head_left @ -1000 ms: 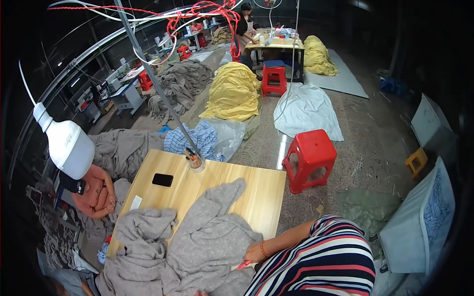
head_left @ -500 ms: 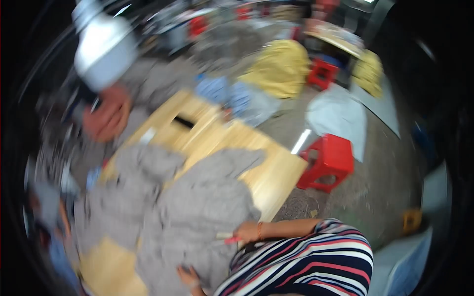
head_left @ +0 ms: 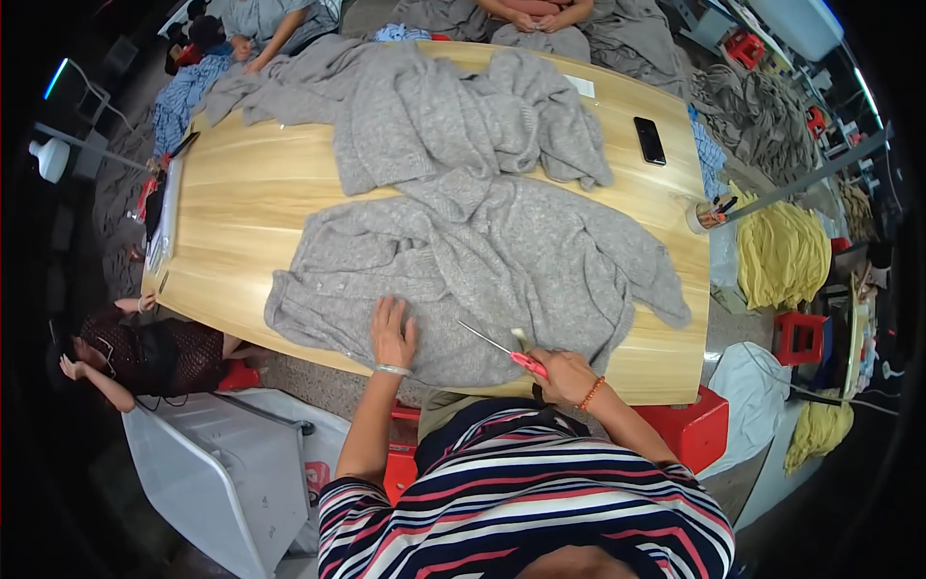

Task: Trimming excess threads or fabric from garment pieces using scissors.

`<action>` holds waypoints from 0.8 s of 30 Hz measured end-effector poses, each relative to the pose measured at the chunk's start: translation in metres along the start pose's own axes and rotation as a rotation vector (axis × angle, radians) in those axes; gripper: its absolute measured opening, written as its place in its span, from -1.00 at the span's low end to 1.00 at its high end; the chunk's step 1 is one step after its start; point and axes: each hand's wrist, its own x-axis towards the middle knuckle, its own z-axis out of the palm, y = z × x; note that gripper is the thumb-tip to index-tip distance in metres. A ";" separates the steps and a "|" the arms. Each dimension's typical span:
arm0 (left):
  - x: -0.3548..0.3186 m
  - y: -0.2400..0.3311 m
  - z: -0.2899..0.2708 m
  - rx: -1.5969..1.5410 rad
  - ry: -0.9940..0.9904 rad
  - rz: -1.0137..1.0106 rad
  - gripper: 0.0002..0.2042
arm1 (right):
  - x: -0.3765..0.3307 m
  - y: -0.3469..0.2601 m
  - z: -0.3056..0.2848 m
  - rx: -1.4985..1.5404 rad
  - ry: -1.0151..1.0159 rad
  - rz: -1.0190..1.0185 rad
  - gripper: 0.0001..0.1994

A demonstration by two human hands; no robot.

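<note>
A grey knitted cardigan [head_left: 540,241] with a ribbed button band lies spread on the wooden table before me, one sleeve stretched to the right. Flat on its near left part rests my left hand [head_left: 394,338], fingers extended and holding nothing. My right hand [head_left: 567,374] is closed around a slim pointed metal tool with a red handle [head_left: 526,361], its tip pointing left over the knit. A small cream-coloured piece [head_left: 521,338] shows beside the tool; what it is I cannot make out. Beyond lies another grey knitted garment [head_left: 415,116], its edge meeting the cardigan.
On the wooden table [head_left: 241,212] are a black phone [head_left: 649,141] and a pen cup [head_left: 707,216]. Two people sit across it; another person [head_left: 145,352] is at the left. A grey bin [head_left: 222,473] and a red stool [head_left: 690,425] stand near me. Yellow cloth [head_left: 781,246] lies right.
My view has swung and steadied, so the table now fills the middle. The left hand still lies on the grey knit, and the right still holds the red-handled tool.
</note>
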 end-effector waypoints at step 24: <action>0.064 -0.163 -0.052 0.560 0.011 -0.566 0.14 | 0.153 -0.113 0.012 -0.067 -0.020 -0.224 -0.81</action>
